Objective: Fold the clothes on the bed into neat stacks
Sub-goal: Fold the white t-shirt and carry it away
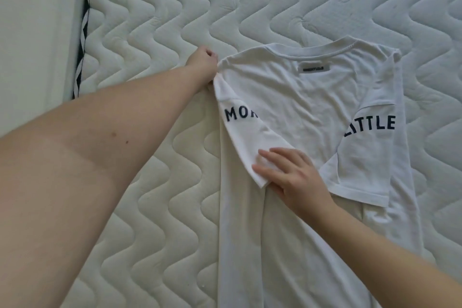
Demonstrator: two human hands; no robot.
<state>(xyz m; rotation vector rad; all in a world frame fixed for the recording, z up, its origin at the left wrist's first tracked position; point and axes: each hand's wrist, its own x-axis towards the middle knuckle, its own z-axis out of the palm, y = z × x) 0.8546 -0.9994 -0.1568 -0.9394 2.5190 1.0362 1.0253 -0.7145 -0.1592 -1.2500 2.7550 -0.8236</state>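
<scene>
A white T-shirt [305, 112] lies back-up on the mattress, collar away from me, with a grey label under the neckline. Both sides are folded inward, so dark printed letters show on each folded flap. My left hand [203, 64] grips the shirt's left shoulder fold, fingers curled. My right hand [291, 175] lies flat with straight fingers on the end of the left sleeve [247, 142], pressing it onto the shirt's middle. The right sleeve [362, 157] is folded in and lies flat.
The quilted white mattress [155, 20] with a wavy stitch pattern fills the view. Its left edge has black-and-white piping [83, 32], and beyond that is a pale surface [35, 32]. No other garments are in sight.
</scene>
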